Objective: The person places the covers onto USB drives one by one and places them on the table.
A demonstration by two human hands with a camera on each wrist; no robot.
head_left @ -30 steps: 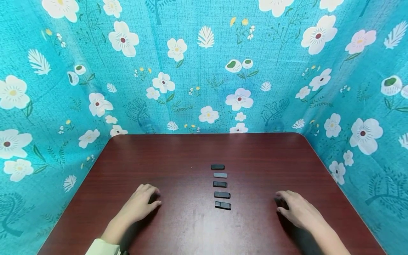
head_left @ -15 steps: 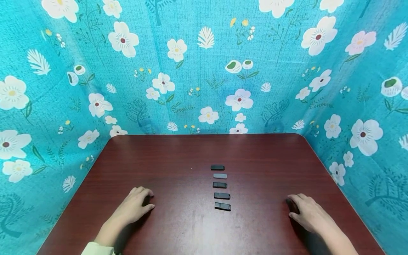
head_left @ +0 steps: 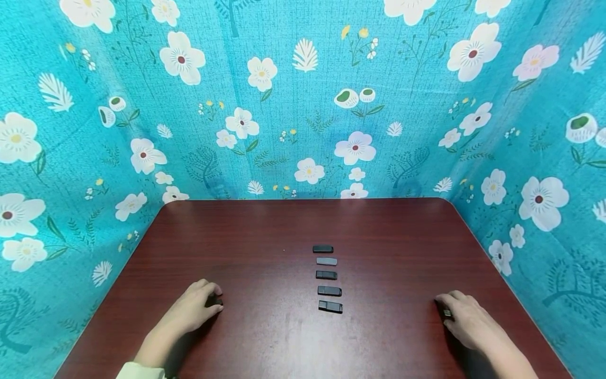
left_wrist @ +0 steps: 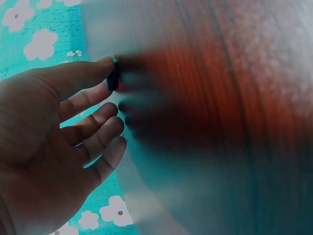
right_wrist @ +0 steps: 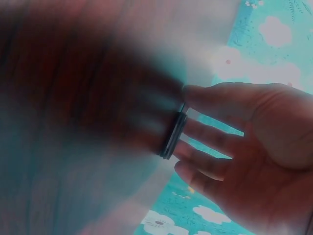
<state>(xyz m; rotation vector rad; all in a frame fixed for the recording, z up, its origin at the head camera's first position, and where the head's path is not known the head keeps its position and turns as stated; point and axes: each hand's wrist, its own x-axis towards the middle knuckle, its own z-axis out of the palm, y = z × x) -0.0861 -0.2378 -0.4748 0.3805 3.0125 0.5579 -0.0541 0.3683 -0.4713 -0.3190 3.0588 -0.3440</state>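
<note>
In the head view, my left hand (head_left: 190, 309) is low over the table's left side. Its thumb and index finger pinch a small black piece (left_wrist: 113, 79), mostly covered by the fingertips; its kind is unclear. Over on the right, my right hand (head_left: 468, 320) holds a dark USB stick (right_wrist: 173, 136) with its thumb and fingers. A bit of the stick's metal plug (head_left: 447, 313) shows below the index finger. Between the hands, several USB sticks lie in a column, from a black one (head_left: 323, 249) and a grey one (head_left: 326, 261) down to the nearest black one (head_left: 330, 306).
A dark red-brown wooden table (head_left: 246, 226) with rounded far corners carries everything. Turquoise flowered cloth (head_left: 284, 105) hangs behind it and along both sides. Light glares off the front middle of the tabletop.
Both hands have drawn outward and slightly nearer to me, so they are farther apart. The metal plug has come into sight at my right hand. The row of USB sticks stays put.
</note>
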